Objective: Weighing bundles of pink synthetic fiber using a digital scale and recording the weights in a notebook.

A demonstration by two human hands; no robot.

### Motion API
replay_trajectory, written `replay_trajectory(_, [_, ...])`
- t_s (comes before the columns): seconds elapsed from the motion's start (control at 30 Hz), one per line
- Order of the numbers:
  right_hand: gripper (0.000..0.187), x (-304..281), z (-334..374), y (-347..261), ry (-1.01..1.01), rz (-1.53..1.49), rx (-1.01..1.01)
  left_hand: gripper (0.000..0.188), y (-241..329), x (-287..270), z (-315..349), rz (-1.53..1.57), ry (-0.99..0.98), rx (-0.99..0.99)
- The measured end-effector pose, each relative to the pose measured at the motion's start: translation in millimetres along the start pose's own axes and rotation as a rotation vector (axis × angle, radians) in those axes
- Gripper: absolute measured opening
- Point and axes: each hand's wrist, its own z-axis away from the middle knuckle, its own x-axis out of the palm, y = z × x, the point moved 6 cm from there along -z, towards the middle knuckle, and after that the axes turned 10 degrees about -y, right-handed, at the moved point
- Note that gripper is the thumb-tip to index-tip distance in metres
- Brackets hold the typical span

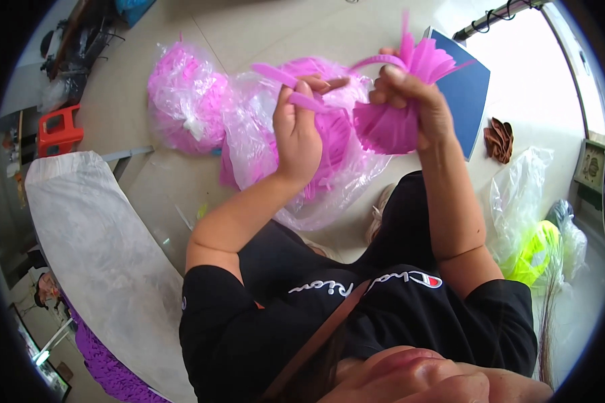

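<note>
My right hand (410, 97) is closed around the middle of a bundle of pink plastic strips (386, 127), which fan out above and below the fist. One ribbed strip (378, 60) curves out of the bundle toward the left. My left hand (299, 131) is raised beside it, pinching a loose pink strip (307, 102) between its fingers; another strip end (273, 72) sticks out past the fingertips. Beneath both hands an opened clear plastic bag (249, 127) spills more pink strips on the floor. To its left lies a second clear bag (188, 101) full of pink strips.
A grey-topped table (101, 201) stands on the left, with a red stool (60, 131) beyond it. Behind my right hand is a blue flat panel (467, 94). A brown crumpled item (499, 140) and a bright yellow-green bag (534, 254) lie on the right.
</note>
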Motion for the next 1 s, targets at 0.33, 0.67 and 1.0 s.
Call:
replay_trajectory(0.33, [0.030,48.3,-3.5,23.7,-0.142,0.398,-0.082,0.032,12.1,21.3,-9.9,0.577,-0.021,-0.422])
replay_trajectory(0.67, [0.013,47.5,-6.3,35.6,-0.085,0.629,0.021,0.091,28.9,-20.8,5.1,0.491,-0.261,-0.213])
replay_trajectory(1.0, [0.039,76.4,14.7,2.7,0.013,0.850,-0.171,0.137,1.0,-42.6,-19.9,-0.628,-0.721,-0.082])
